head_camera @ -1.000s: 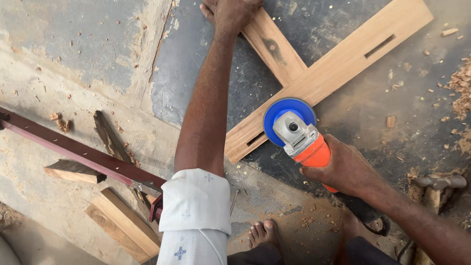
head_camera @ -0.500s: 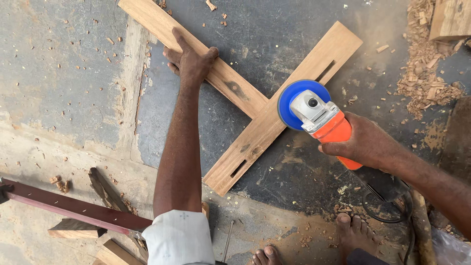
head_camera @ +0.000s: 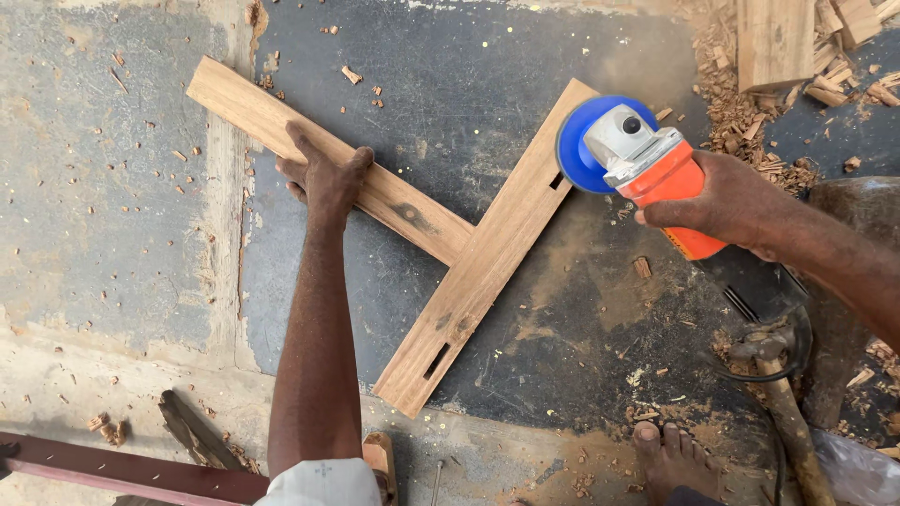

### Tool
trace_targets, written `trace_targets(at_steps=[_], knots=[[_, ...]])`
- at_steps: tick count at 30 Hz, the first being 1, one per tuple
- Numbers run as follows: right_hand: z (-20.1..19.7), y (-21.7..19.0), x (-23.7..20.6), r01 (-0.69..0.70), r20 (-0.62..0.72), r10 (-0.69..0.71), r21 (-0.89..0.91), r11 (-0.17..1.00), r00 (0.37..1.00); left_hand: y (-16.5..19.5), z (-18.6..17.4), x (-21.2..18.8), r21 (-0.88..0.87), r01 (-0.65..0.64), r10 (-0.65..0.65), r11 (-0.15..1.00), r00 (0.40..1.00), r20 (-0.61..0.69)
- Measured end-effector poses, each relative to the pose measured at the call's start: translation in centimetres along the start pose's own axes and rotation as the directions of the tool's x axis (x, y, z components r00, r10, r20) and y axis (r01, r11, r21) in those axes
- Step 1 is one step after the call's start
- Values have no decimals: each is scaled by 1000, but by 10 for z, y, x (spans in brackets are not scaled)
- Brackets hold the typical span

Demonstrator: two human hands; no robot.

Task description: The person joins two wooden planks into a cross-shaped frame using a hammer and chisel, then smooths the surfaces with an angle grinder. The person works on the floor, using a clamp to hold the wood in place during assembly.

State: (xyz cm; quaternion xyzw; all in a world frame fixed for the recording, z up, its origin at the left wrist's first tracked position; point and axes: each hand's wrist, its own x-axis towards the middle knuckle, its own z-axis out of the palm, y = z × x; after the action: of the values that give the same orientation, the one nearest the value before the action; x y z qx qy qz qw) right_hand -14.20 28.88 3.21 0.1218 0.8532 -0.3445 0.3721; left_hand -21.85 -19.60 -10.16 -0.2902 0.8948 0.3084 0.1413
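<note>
Two wooden planks joined in a T shape lie flat on the dark floor: a slotted plank (head_camera: pixel 487 262) running diagonally and a second plank (head_camera: pixel 281 131) meeting it from the upper left. My left hand (head_camera: pixel 326 178) presses down on the second plank, fingers spread over its edge. My right hand (head_camera: pixel 727 201) grips the orange body of an angle grinder (head_camera: pixel 647 164). Its blue disc (head_camera: pixel 577 150) rests against the upper end of the slotted plank, with a haze of dust around it.
Wood offcuts and shavings (head_camera: pixel 797 56) pile at the top right. A hammer (head_camera: pixel 783 403) and black cable lie at the lower right near my bare foot (head_camera: pixel 670 454). A dark red metal bar (head_camera: pixel 122 468) and wood scraps sit at the bottom left.
The view has shifted so the joined planks sit lower in frame. My left hand stays pressed on the plank, and the grinder disc stays at the slotted plank's upper end.
</note>
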Motion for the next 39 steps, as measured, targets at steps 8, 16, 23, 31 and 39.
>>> trace_targets(at_steps=[8,16,23,31,39], knots=[[-55,19,13,28,-196,0,143,989,981,14,-11,-17,-92,89,-85,992,995,47],[44,-29,-51,44,156,-15,-189,981,988,7,-7,-9,-36,5,-5,999,1000,-5],[143,-83,-86,191,429,-44,-304,933,902,7,-4,-7,-40,32,-31,999,999,23],[97,-62,-52,139,234,-86,-218,966,968,0,1,-2,-30,-36,36,999,999,-5],[35,-40,-10,15,156,-3,-76,997,988,-1,2,-2,-45,-23,23,999,1000,-3]])
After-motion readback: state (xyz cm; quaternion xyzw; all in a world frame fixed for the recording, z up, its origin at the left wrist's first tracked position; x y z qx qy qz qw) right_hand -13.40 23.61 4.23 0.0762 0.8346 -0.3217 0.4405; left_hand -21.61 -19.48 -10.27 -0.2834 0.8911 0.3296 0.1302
